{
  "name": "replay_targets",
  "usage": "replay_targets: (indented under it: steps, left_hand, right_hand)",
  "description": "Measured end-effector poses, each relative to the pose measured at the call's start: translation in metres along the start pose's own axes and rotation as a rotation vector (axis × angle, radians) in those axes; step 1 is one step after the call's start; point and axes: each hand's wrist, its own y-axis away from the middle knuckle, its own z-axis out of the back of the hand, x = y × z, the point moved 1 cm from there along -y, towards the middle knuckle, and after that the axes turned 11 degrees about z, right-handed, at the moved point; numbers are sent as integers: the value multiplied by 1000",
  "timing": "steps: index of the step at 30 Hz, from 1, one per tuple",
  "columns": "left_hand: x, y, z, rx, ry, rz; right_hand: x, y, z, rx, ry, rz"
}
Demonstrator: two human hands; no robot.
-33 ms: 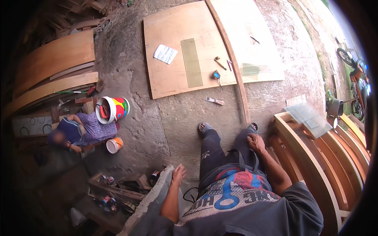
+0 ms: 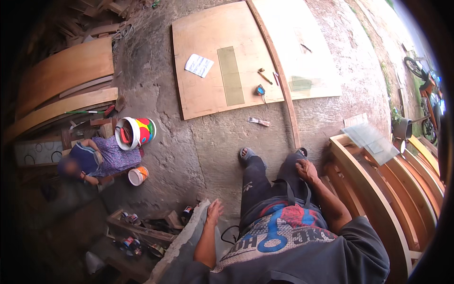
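My left hand (image 2: 215,211) is open beside the rough upper edge of a low concrete wall (image 2: 189,232), fingers loosely stretched and nothing in them. Over my right knee lies my right hand (image 2: 308,171), its fingers slightly bent and apart, with no object visible in it. Ahead on the floor is a pale plywood sheet (image 2: 203,42), crossed by a long wooden strip (image 2: 269,40). On the sheet are a written paper (image 2: 198,65), a greenish glass strip (image 2: 230,75), a blue tape measure (image 2: 259,90) and a small hammer-like tool (image 2: 265,76).
At right, glass panes (image 2: 371,142) lie on a wooden frame (image 2: 373,203). Another person (image 2: 85,158) sits at left by a colourful bucket (image 2: 142,132) and a small orange-and-white pail (image 2: 138,175). A wooden tray (image 2: 146,230) with cans is lower left; a motorcycle (image 2: 428,94) stands far right.
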Motion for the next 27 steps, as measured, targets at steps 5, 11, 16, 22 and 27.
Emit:
replay_targets:
  steps: [5,11,16,22,27]
  left_hand:
    - [5,-14,15,44,19,-23]
    - [82,2,55,70,210,91]
    - [129,-24,76,20,375,310]
    - [-54,-78,63,27,-206,35]
    - [-267,-117,111,1,-111,-267]
  right_hand:
    - [40,-26,-19,72,-42,-8]
    - [16,-81,-17,197,52,-42]
    - [7,-107,-16,71,-66,-43]
    - [2,-82,-52,80,22,-300]
    - [31,-102,-97,90,79,-392]
